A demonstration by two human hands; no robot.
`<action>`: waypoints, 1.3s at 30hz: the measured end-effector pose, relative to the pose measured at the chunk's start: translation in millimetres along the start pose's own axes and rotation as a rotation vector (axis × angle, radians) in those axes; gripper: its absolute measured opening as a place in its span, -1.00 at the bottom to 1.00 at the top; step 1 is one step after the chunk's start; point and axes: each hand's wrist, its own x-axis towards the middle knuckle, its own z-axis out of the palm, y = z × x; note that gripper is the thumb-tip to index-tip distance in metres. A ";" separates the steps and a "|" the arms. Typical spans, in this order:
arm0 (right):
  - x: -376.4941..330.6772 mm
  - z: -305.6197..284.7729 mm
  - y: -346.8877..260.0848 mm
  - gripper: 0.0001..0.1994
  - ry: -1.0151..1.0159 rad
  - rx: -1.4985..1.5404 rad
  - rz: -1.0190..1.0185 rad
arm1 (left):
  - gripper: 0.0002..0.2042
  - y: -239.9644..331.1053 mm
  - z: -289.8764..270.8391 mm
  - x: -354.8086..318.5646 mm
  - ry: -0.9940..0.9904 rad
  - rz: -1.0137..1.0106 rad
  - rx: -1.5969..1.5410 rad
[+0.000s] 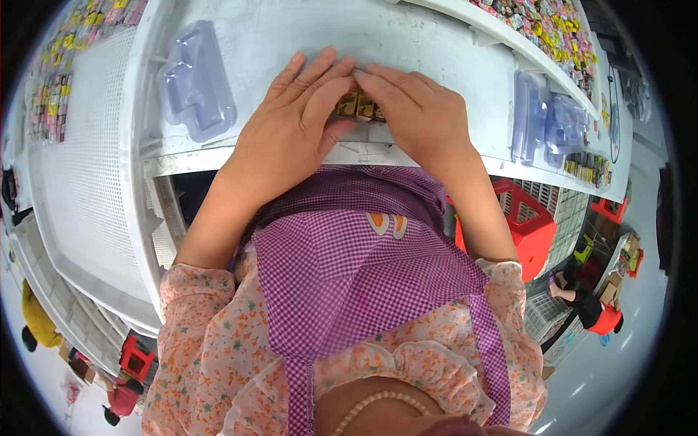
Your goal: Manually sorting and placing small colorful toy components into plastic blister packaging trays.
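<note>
Boxes [356, 107], small and yellow-and-dark, sat in the head view between the left hand [298, 112] and the right hand [422, 109], near the middle of the front edge of the bench [265, 30]. The left thumb and forefinger bent round the left end, the other left fingers stretched toward the back edge; the right hand curled over the right end. Both appeared to be gripping the boxes — though how firmly, I could not tell, since the fingers covered most of them.

The step in hand looked like squaring the little boxes into a tight row, and the next move seemed to call for even pressure from both ends, so that none slipped out.

By the bench's left edge lay a clear plastic tray [190, 91], empty, with a white crate [83, 167] beyond it. Toward the right front corner lay two more clear trays [528, 116] and a row of small packs [587, 168]; past the back right corner a white bin [502, 27] held many colourful ones.

Printing showed on the boxes as coloured patches — no wording could be made out. The checked apron [342, 283] bore two orange-and-white shapes, not letters.
</note>
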 end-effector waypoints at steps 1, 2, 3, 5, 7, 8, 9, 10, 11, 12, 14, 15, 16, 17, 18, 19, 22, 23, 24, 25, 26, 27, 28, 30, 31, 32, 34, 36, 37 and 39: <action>0.5 1.5 2.7 -0.73 0.005 -0.002 0.005 | -0.64 0.2 -0.2 -0.2 -0.005 -0.003 -0.002; 1.3 3.0 6.2 -0.75 0.077 0.144 0.052 | -0.64 0.5 -0.3 -0.4 -0.008 -0.008 -0.004; 1.1 3.3 8.3 -0.77 0.149 0.290 0.099 | -0.64 0.0 -0.6 -0.4 -0.009 -0.004 -0.005; -3.6 -9.5 4.8 -0.78 0.202 0.462 0.325 | -0.62 -1.4 -1.6 -0.9 -0.006 0.013 0.000; -11.7 -17.6 7.1 -0.78 0.304 0.690 0.614 | -0.58 -1.2 -2.1 -1.4 -0.012 0.010 0.001; -16.0 -20.5 8.9 -0.78 0.305 0.688 0.615 | -0.55 -1.0 -2.3 -1.8 -0.021 0.008 0.004; -19.7 -23.5 10.3 -0.78 0.258 0.558 0.581 | -0.55 -1.1 -2.6 -2.2 -0.022 0.009 0.003; -22.2 -24.4 11.4 -0.78 0.211 0.428 0.544 | -0.50 -1.2 -3.0 -2.7 -0.032 0.022 0.060; -26.6 -23.2 12.3 -0.78 0.191 0.335 0.460 | -0.46 0.5 -3.2 -2.2 -0.047 0.039 0.117; -29.4 -22.6 10.4 -0.78 0.195 0.333 0.466 | -0.46 3.0 -4.0 -1.4 -0.051 0.044 0.117; -31.4 -21.7 4.2 -0.78 0.089 0.176 0.383 | -0.39 7.0 -6.0 0.3 -0.168 0.041 0.175; -31.6 -22.5 3.9 -0.78 0.089 0.177 0.383 | -0.39 7.0 -5.1 0.3 -0.169 0.040 0.175; -32.1 -23.7 4.2 -0.77 0.105 0.138 0.374 | -0.37 6.8 -3.6 0.0 -0.184 0.044 0.178; -33.0 -25.4 4.5 -0.77 0.119 0.099 0.366 | -0.35 6.4 -2.3 -0.2 -0.199 0.048 0.179; -32.8 -29.8 3.7 -0.77 0.119 0.098 0.367 | -0.35 6.2 -2.2 -0.4 -0.199 0.049 0.178; -31.5 -36.9 2.3 -0.77 0.131 0.133 0.505 | -0.35 6.2 -2.6 -0.9 -0.201 0.046 0.192; -33.9 -47.3 4.3 -0.75 0.103 0.128 0.652 | -0.35 7.6 -3.4 -1.3 -0.212 0.037 0.215; -36.7 -45.3 4.4 -0.75 0.026 0.062 0.619 | -0.35 7.8 -3.4 -1.4 -0.222 0.027 0.224; -38.9 -43.6 4.3 -0.75 -0.050 -0.002 0.584 | -0.35 7.6 -3.1 -1.4 -0.221 0.031 0.224; -40.0 -42.1 3.8 -0.75 -0.046 -0.004 0.584 | -0.34 7.4 -2.8 -1.5 -0.217 0.037 0.228; -40.4 -40.6 2.4 -0.75 -0.047 -0.026 0.582 | -0.34 7.8 -3.2 -1.9 -0.215 0.041 0.232; -40.8 -40.1 1.4 -0.75 -0.048 -0.047 0.580 | -0.34 8.5 -3.7 -1.3 -0.215 0.041 0.234; -40.7 -41.6 1.1 -0.75 -0.045 -0.046 0.580 | -0.34 9.1 -4.3 0.1 -0.220 0.042 0.217; -39.9 -44.1 0.7 -0.75 -0.083 -0.052 0.556 | -0.34 8.8 -6.2 1.4 -0.230 0.045 0.209; -40.5 -43.6 0.9 -0.75 -0.078 -0.048 0.558 | -0.35 8.7 -7.1 1.7 -0.224 0.046 0.183; -41.1 -43.7 2.4 -0.75 -0.076 -0.018 0.561 | -0.36 8.9 -7.2 2.4 -0.216 0.046 0.155; -41.1 -43.5 3.9 -0.75 -0.071 0.013 0.564 | -0.40 6.6 -7.0 2.0 -0.167 0.050 0.127; -41.0 -43.6 3.6 -0.74 -0.078 0.048 0.591 | -0.43 6.1 -6.8 2.7 -0.120 0.053 0.096; -41.7 -43.1 3.7 -0.74 -0.077 0.050 0.592 | -0.49 7.4 -6.9 5.2 -0.090 0.062 0.092; -41.9 -42.2 4.3 -0.74 -0.070 0.063 0.588 | -0.55 10.0 -6.9 11.8 -0.061 0.069 0.091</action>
